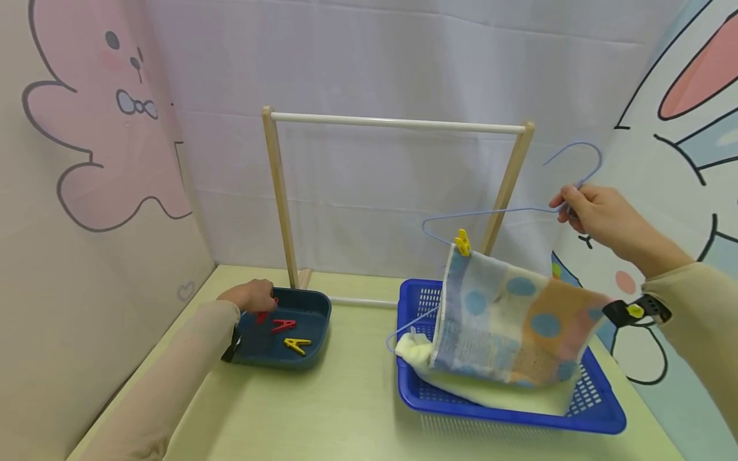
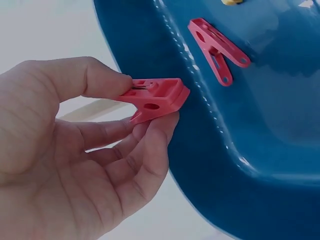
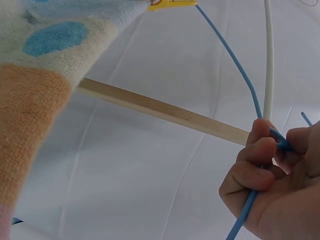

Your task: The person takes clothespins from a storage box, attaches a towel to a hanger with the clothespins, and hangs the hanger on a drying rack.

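My left hand (image 1: 249,297) is over the left side of a dark blue tray (image 1: 271,362). In the left wrist view it pinches a red clothespin (image 2: 159,97) between thumb and fingers. Another red clothespin (image 1: 284,325) and a yellow clothespin (image 1: 297,346) lie in the tray. On the right, my raised right hand (image 1: 599,214) grips a blue wire hanger (image 1: 490,212) just below its hook. From the hanger hangs a towel (image 1: 507,314) with blue dots and orange patches, tilted, with a yellow clothespin (image 1: 462,243) at its upper left corner.
A blue plastic basket (image 1: 496,415) stands below the towel, with a pale yellow cloth (image 1: 490,389) in it. Behind stands a wooden rack with a white top rod (image 1: 398,121). Printed walls close in both sides of the table (image 1: 323,410).
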The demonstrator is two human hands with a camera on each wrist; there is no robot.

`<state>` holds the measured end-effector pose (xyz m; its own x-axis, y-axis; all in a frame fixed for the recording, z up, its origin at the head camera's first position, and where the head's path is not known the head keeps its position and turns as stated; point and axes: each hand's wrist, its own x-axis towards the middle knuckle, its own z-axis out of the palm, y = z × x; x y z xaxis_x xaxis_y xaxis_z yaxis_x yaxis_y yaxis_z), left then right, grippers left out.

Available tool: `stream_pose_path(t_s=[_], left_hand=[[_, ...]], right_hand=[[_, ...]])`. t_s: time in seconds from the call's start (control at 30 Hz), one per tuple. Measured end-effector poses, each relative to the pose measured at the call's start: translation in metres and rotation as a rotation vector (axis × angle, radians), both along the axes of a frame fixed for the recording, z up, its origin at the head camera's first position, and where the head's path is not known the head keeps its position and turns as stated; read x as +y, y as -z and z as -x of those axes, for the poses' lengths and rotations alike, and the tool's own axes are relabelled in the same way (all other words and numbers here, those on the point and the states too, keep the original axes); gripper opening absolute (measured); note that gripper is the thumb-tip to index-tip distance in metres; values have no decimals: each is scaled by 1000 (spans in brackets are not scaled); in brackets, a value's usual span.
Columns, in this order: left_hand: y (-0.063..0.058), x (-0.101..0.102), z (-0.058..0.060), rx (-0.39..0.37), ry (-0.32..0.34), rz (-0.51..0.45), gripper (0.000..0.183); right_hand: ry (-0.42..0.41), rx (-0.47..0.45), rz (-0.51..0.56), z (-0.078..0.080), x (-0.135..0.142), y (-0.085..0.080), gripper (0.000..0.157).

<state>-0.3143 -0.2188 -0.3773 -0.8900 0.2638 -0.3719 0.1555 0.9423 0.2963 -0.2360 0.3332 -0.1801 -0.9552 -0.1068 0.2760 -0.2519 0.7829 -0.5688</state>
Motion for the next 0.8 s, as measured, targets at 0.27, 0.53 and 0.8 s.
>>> stream_pose_path(t_s=[0.27,0.53,0.8], left_hand=[[-7,7,-3,51,40,-55,10],[-10,19,0,120,51,-97,15],[-11,28,2,200,58,-115,15]], right_hand=[[-21,-91,14,-2,-4,5,57],[-106,-190,146,-1,-6,15,50],[-150,-231,140,-2,-13,25,48]])
